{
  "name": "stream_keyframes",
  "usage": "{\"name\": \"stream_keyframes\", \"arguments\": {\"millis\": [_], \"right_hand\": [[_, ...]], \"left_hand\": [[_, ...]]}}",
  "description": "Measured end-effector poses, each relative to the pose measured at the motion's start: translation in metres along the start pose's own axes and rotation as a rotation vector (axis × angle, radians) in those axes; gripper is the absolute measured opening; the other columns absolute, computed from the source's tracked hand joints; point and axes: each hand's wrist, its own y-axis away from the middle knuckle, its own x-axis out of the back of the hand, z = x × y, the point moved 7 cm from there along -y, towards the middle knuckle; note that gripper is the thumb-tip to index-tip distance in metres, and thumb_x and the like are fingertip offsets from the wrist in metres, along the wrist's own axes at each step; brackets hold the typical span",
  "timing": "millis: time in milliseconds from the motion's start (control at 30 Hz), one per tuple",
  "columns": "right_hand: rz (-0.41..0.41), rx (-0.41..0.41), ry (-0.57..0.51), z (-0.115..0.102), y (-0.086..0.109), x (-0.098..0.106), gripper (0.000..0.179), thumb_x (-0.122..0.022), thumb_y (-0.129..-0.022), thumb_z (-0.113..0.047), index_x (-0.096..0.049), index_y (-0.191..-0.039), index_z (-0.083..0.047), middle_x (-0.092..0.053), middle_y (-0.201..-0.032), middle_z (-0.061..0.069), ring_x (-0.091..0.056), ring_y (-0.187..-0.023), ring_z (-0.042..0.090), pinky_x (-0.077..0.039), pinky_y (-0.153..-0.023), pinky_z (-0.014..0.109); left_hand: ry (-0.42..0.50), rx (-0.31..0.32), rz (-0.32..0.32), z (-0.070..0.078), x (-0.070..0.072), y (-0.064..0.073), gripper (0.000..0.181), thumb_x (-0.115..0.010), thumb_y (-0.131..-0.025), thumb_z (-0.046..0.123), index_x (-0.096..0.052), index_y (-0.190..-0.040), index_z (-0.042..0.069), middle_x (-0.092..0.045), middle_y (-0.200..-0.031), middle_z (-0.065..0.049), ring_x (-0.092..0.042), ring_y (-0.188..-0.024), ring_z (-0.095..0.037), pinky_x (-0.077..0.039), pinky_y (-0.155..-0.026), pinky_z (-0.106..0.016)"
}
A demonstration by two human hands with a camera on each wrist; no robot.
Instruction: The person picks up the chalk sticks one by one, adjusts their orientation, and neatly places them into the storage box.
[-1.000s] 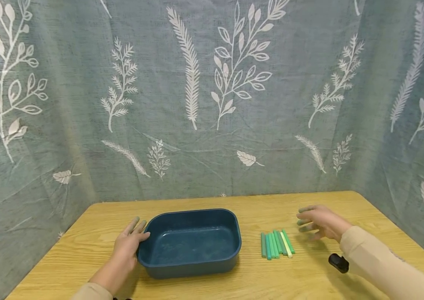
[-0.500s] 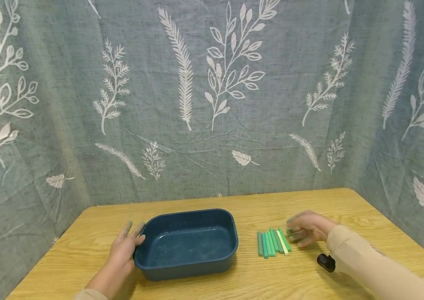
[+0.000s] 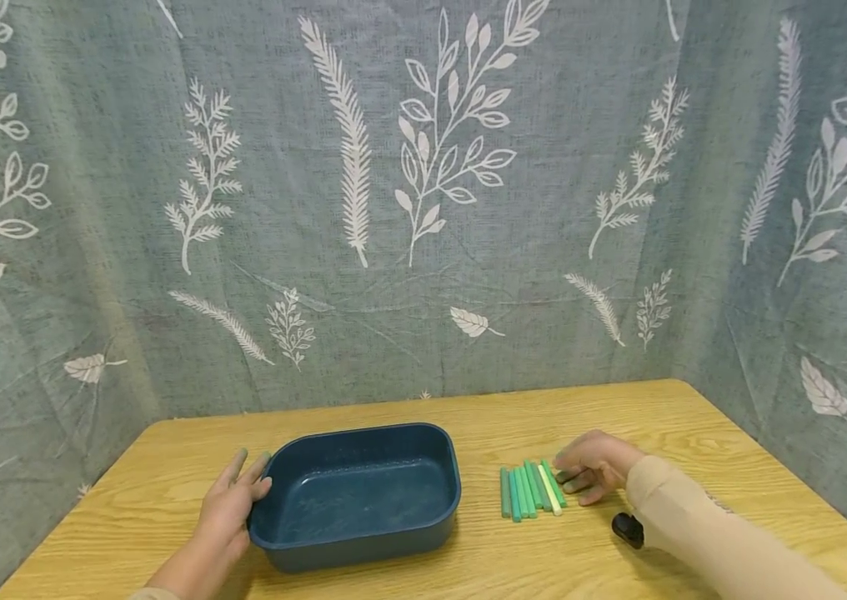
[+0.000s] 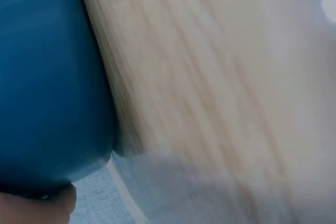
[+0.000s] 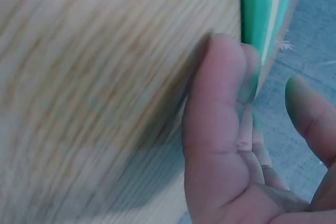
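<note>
A dark blue rectangular basin [image 3: 363, 533] with rounded corners stands on the table. My left hand [image 3: 227, 508] is at its left end, thumb against the rim and the other fingers extended along the outside. In the left wrist view, the thumb [image 4: 39, 205] touches the basin's edge. To the right of the basin lies a row of several chalk-like sticks [image 3: 527, 490], mostly green, with one pale yellow. My right hand [image 3: 594, 468] is beside the rightmost green stick [image 5: 256, 11], its fingertips against or very near it. The right thumb stands apart, and that hand holds nothing.
Bare wooden table [image 3: 491, 550] runs around the basin and sticks. Patterned grey-green cloth [image 3: 423, 333] hangs behind the table and at both sides. A black device [image 3: 628, 529] is worn at the right wrist.
My right hand has come in from the right and lowered to the row of sticks. The left hand stays at the basin's rim. The whole head view has shifted slightly.
</note>
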Motion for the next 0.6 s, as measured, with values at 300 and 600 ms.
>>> {"name": "stream_keyframes", "arguments": {"millis": [300, 600], "right_hand": [[0.04, -0.032, 0.114, 0.0, -0.009, -0.002, 0.009, -0.065, -0.092, -0.008, -0.064, -0.086, -0.001, -0.057, -0.069, 0.007, -0.053, -0.058, 0.014, -0.055, -0.053, 0.028], [0.046, 0.005, 0.174, -0.004, -0.008, -0.006, 0.011, -0.068, -0.089, -0.002, -0.06, -0.082, -0.002, -0.053, -0.067, 0.006, -0.047, -0.056, 0.014, -0.054, -0.05, 0.027]], "left_hand": [[-0.006, 0.02, -0.009, 0.003, -0.003, 0.0, 0.074, -0.035, -0.104, 0.001, 0.019, -0.152, 0.016, 0.003, -0.159, -0.016, 0.0, -0.145, -0.039, -0.037, -0.111, -0.038], [-0.022, 0.01, 0.007, -0.006, 0.003, -0.008, 0.073, -0.037, -0.104, 0.002, 0.016, -0.152, 0.017, 0.001, -0.158, -0.019, 0.0, -0.144, -0.044, -0.026, -0.115, -0.05]]}}
